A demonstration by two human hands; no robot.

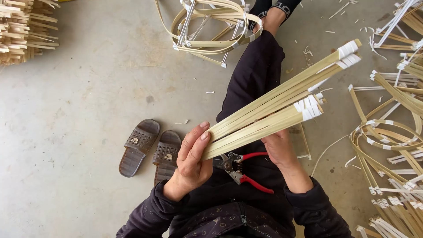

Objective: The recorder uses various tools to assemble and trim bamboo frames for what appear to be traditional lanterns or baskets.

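I hold a bundle of long pale bamboo strips [273,105] that fans up to the right, its far ends wrapped in white tape. My left hand [191,161] grips the near end of the bundle, thumb on top. From underneath, around the middle, my right hand [277,147] supports the strips, with its fingers hidden behind them. Red-handled pruning shears [240,169] lie on my lap between the two hands, touched by neither.
A bent bamboo frame [211,24] lies on the concrete floor near my outstretched foot. Two brown slippers [150,150] sit to the left. Stacked strips [22,28] fill the top left corner, and more taped hoops and strips [392,145] are piled at the right.
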